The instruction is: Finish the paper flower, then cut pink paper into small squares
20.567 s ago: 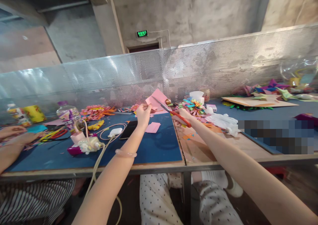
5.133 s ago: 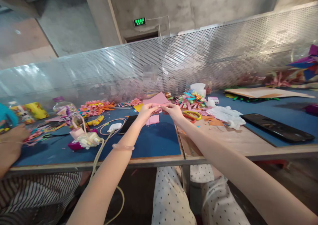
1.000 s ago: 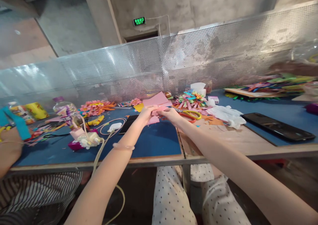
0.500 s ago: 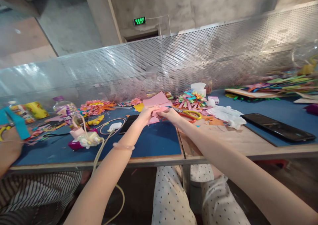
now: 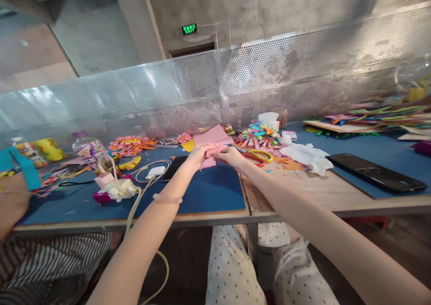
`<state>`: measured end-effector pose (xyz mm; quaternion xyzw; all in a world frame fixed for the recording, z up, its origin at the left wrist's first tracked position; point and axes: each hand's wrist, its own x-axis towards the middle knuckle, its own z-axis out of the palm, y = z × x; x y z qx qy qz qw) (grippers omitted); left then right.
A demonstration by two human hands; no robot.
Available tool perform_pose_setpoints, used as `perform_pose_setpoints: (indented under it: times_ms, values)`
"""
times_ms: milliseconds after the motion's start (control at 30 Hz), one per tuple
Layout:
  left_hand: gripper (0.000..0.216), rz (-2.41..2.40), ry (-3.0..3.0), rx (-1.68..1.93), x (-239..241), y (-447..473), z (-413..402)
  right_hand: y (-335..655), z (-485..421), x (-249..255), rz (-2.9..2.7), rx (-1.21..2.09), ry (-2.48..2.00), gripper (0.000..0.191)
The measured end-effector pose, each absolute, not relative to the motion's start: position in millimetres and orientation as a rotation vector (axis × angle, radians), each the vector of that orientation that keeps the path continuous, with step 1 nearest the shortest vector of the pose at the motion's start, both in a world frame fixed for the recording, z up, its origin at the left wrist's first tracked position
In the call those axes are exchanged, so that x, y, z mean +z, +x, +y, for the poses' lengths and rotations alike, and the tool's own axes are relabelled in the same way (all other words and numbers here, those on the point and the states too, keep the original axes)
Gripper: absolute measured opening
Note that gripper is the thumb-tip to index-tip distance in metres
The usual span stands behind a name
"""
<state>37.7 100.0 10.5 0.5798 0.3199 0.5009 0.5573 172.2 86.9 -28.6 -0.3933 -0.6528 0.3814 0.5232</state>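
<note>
My left hand point(image 5: 198, 154) and my right hand point(image 5: 232, 155) meet over the blue mat point(image 5: 215, 188), and both pinch a small folded pink paper point(image 5: 215, 150) between them. Another pink piece point(image 5: 208, 162) lies on the mat just below the hands. A larger pink sheet point(image 5: 213, 135) lies flat just beyond. Scissors with yellow and red handles point(image 5: 256, 155) rest on the table right of my right hand, apart from it.
Paper flowers point(image 5: 130, 145), a black phone point(image 5: 173, 166), a white cable and charger point(image 5: 152, 174) and a bottle point(image 5: 88, 147) lie left. White tissue point(image 5: 307, 156) and a dark tablet point(image 5: 377, 174) lie right. A perforated metal screen point(image 5: 269, 80) backs the table. Another person's hand point(image 5: 11, 197) works at far left.
Over the last second my hands have stayed pinched on the pink paper in nearly the same spot. Earlier, my right hand held the scissors; they now lie on the table.
</note>
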Motion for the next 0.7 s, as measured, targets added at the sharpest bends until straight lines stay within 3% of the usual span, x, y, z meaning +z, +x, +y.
perform_pose_setpoints:
  times_ms: [700]
  values:
    - [0.008,0.722,1.434,1.12,16,43,89,167,80,-25,-1.561,0.946,-0.884,0.032]
